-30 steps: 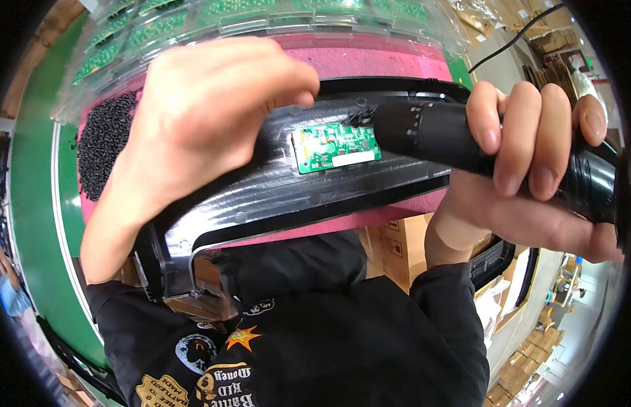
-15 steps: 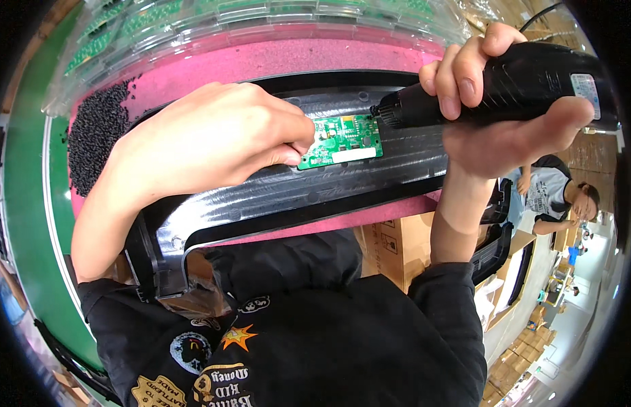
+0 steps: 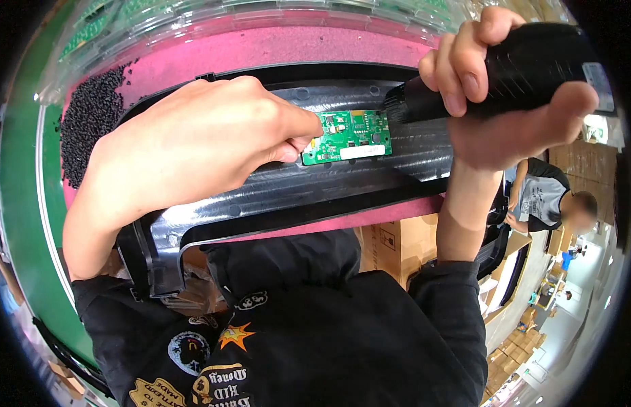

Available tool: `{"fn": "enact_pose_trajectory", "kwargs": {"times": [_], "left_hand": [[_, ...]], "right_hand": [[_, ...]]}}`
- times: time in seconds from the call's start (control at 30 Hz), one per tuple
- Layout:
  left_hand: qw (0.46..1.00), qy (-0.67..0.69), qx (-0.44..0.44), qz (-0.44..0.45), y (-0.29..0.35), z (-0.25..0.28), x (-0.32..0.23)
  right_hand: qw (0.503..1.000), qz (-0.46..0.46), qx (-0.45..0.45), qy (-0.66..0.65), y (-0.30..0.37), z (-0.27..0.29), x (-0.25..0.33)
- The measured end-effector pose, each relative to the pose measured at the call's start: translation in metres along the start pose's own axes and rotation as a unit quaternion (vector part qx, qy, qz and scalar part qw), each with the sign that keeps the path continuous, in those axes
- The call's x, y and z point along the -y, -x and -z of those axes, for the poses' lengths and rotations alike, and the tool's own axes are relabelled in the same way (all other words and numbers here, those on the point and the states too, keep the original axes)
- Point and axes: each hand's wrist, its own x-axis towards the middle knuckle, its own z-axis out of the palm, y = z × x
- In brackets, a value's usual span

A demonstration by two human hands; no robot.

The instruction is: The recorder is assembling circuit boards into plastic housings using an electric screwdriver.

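A green circuit board [image 3: 356,133] with a white strip along its near edge lies inside a long, shiny black plastic housing [image 3: 281,193]. At the board's left end is my left hand [image 3: 214,139], its thumb and fingers pinched together on that edge; the fingertips are partly hidden. My right hand [image 3: 475,88] is wrapped round a thick black electric screwdriver [image 3: 532,68], held nearly level. Its ribbed nose points left at the board's far right corner. I cannot tell whether the bit touches there.
Small black screws [image 3: 91,122] lie heaped on the pink mat [image 3: 281,51] at the left. Clear plastic trays [image 3: 214,27] line the far side. A cardboard box [image 3: 397,247] stands below the mat's near edge. Another person [image 3: 543,197] is at the right.
The screwdriver has risen slightly in the picture, and its nose looks a little farther from my left hand. My left hand stays at the board's left end. The other person has shifted downward.
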Motion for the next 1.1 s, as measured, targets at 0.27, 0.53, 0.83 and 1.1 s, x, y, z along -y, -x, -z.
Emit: {"fn": "enact_pose_trajectory", "kwargs": {"times": [0.27, 0.53, 0.83, 1.1], "left_hand": [[0.999, -0.004, 0.019, 0.036, -0.001, 0.004, -0.008], [0.972, 0.073, -0.189, -0.119, 0.0, 0.003, -0.004], [0.956, 0.209, -0.189, -0.082, 0.0, 0.009, -0.009], [0.977, 0.134, -0.167, -0.021, -0.002, -0.001, 0.004]], "right_hand": [[0.997, 0.031, -0.06, 0.047, 0.01, -0.003, -0.001], [0.967, 0.145, -0.178, -0.106, 0.014, -0.062, 0.049], [0.994, 0.098, -0.058, 0.002, 0.014, -0.041, 0.072], [0.981, 0.14, -0.118, -0.06, 0.006, -0.054, 0.034]]}}
